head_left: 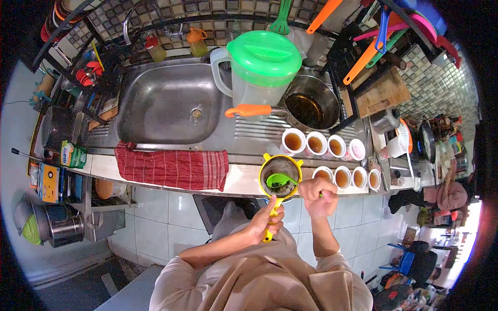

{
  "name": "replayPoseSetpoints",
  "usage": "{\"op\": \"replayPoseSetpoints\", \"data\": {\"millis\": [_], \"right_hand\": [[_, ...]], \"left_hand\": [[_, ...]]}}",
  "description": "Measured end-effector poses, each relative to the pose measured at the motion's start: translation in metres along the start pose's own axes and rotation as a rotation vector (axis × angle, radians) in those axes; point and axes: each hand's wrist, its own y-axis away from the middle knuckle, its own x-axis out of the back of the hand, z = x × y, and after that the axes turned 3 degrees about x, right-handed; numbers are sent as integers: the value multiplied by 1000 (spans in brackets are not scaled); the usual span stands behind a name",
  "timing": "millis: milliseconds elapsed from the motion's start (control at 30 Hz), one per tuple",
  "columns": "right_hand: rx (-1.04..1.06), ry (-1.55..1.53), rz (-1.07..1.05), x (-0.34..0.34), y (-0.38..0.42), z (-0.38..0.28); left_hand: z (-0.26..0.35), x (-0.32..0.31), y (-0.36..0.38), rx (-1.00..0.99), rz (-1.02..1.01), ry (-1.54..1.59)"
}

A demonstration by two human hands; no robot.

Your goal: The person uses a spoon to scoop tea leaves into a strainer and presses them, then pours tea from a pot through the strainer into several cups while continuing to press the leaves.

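Observation:
My left hand (265, 222) is closed round the handle of a yellow strainer (263, 181), held at the counter's front edge. Dark wet matter lies in its mesh. My right hand (318, 198) grips a green spoon (275, 179), whose bowl dips into the strainer. Right of the strainer stand two rows of white cups, among them a back-row cup (293, 141) and a front-row cup (342, 177), most with brown liquid inside. Behind them sits a metal saucepan (332, 111) with an orange handle and dark liquid in it.
A large jug with a green lid (264, 54) stands behind the saucepan handle. Left of it is a steel sink (166, 103). A red checked cloth (171, 168) hangs over the counter edge. Orange-handled utensils (360, 62) jut out from the rack at upper right.

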Motion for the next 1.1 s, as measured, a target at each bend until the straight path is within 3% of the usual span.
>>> {"op": "replayPoseSetpoints", "data": {"millis": [167, 333, 467, 533, 667, 733, 833, 967, 1033, 1100], "right_hand": [[174, 196, -146, -4, -11, -8], [-22, 168, -359, -1, -19, -23], [-89, 212, -366, 1, -17, -12], [77, 263, -299, -2, -16, -5], [105, 240, -324, -3, -17, -12], [137, 368, -370, -3, -18, -14], [61, 444, -382, -7, -15, -13], [55, 293, -322, -10, -10, -15], [197, 234, -222, -14, -10, -16], [199, 267, -208, -14, -9, -14]], "left_hand": [[1, -1, 1, -11, 16, -18], [1, -2, 0, -18, -16, -8], [2, -2, 1, -11, -19, -9], [1, 1, -1, -9, -10, -8], [1, 2, -1, -8, -28, -3], [0, 1, -1, -7, -21, 9], [1, 0, 0, 5, -33, 16], [2, 1, 2, -6, -40, 6], [0, 4, 1, 2, -37, 11], [0, 2, 3, 6, -20, 2]]}}
